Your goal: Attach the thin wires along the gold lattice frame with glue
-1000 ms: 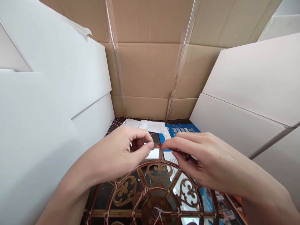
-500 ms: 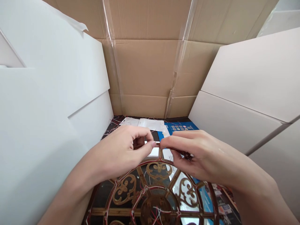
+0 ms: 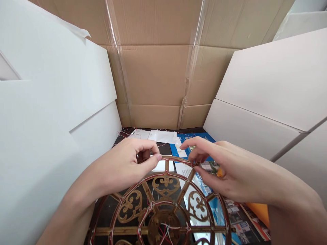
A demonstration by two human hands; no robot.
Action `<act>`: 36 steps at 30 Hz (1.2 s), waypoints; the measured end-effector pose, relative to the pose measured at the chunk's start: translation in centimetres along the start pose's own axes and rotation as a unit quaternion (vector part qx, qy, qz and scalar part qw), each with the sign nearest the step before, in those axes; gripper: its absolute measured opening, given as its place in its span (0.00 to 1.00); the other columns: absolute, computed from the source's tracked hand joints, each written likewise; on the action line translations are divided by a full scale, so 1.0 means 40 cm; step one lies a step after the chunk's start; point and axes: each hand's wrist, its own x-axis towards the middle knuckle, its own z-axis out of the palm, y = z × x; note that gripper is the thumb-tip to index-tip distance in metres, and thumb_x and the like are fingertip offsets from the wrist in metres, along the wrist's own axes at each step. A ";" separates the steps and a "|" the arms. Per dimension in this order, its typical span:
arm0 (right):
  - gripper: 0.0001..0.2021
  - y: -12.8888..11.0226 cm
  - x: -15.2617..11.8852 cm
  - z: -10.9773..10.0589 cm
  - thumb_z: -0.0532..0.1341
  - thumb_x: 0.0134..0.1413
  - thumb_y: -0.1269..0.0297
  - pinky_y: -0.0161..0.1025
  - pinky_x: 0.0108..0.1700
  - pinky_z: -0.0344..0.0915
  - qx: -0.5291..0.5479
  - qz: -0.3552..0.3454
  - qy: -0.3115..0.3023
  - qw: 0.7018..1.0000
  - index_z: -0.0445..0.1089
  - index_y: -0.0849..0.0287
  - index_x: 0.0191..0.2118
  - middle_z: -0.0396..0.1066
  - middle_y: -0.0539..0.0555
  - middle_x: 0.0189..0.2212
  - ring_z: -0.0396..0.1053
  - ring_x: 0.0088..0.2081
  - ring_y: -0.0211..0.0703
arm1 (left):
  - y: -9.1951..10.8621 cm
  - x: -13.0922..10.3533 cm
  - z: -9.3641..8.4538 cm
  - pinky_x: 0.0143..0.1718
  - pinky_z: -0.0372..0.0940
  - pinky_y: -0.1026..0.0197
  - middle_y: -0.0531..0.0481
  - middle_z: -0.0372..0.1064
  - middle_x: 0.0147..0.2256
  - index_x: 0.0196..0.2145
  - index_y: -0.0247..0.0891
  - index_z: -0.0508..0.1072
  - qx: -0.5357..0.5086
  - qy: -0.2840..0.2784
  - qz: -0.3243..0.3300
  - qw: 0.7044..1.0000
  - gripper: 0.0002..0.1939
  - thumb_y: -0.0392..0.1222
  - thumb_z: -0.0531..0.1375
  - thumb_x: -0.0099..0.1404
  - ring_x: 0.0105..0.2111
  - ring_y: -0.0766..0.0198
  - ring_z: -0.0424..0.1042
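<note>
A brown, round ornate frame point(image 3: 166, 185) with spokes and scrollwork stands low in the middle, its bottom cut off by the picture's edge. Thin red and white wires point(image 3: 143, 217) run along its rings, with loose ends at the hub. My left hand point(image 3: 127, 166) pinches the top of the outer rim, left of centre, between thumb and index finger. Further right on that rim, my right hand point(image 3: 224, 166) has its thumb and curled fingers around the edge. Its index finger is raised off the rim, pointing left.
Behind stands a cardboard wall point(image 3: 155, 75) with clear tape. White panels point(image 3: 76, 81) rise on the left and pale panels point(image 3: 270, 81) on the right. White packets point(image 3: 162, 136), a blue printed sheet point(image 3: 205, 137) and loose wires lie on the dark surface. Something orange point(image 3: 260, 211) shows under my right forearm.
My right hand has slid right along the rim, away from my left hand, and its index finger has lifted. The top of the rim between the hands now shows. The view has shifted slightly.
</note>
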 end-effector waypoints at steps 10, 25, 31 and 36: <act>0.14 -0.006 -0.007 -0.018 0.56 0.61 0.71 0.36 0.33 0.59 -0.006 -0.015 -0.017 1.000 0.68 0.44 0.48 0.74 0.42 0.33 0.68 0.32 0.37 | -0.012 -0.002 -0.007 0.24 0.54 0.61 0.59 0.63 0.23 0.28 0.45 0.73 0.006 0.003 -0.011 1.000 0.17 0.56 0.57 0.69 0.24 0.65 0.61; 0.16 0.005 -0.004 0.000 0.60 0.60 0.69 0.35 0.30 0.64 -0.023 0.023 -0.002 0.999 0.69 0.50 0.52 0.76 0.48 0.32 0.73 0.31 0.41 | -0.025 0.008 -0.006 0.21 0.54 0.61 0.57 0.67 0.22 0.28 0.45 0.74 0.091 0.018 -0.015 0.996 0.17 0.52 0.55 0.71 0.21 0.65 0.64; 0.11 0.000 0.018 0.004 0.59 0.63 0.70 0.36 0.34 0.65 -0.027 0.003 -0.024 0.999 0.72 0.51 0.49 0.77 0.50 0.33 0.74 0.33 0.42 | -0.027 0.012 -0.006 0.22 0.55 0.61 0.57 0.68 0.23 0.29 0.45 0.74 0.096 0.012 -0.019 0.995 0.15 0.50 0.55 0.71 0.23 0.64 0.65; 0.13 0.000 0.015 0.007 0.59 0.63 0.70 0.36 0.32 0.63 -0.029 0.005 -0.022 0.999 0.71 0.50 0.51 0.78 0.49 0.33 0.74 0.32 0.41 | -0.027 0.009 -0.006 0.22 0.56 0.60 0.58 0.68 0.22 0.28 0.46 0.74 0.116 0.018 -0.010 0.993 0.16 0.51 0.54 0.71 0.23 0.64 0.64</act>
